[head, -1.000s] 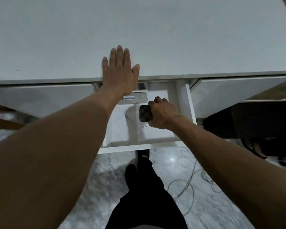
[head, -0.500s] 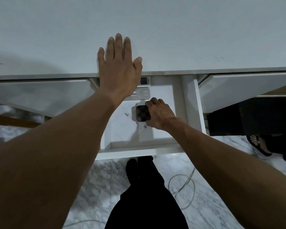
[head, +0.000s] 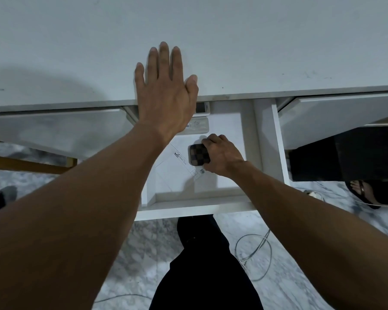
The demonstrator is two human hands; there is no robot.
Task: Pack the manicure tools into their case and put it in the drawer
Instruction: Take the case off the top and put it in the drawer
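The white drawer [head: 195,206] under the desk stands pulled out. Inside it, my right hand [head: 222,156] grips a small dark checkered case [head: 197,154], closed, down at the drawer floor on a white printed sheet [head: 177,171]. My left hand [head: 164,90] lies flat, fingers spread, on the front edge of the white desk top [head: 233,41], above the drawer's back left part. No loose manicure tools are in sight.
Two small pale devices [head: 202,108] lie at the back of the drawer. A second white drawer [head: 336,117] stands open to the right. Cables [head: 253,253] run over the marble floor, and someone's sandalled foot [head: 363,193] is at far right.
My right hand with the case has shifted slightly toward the drawer's back. My left hand slid a little farther onto the desk top. The view moved.
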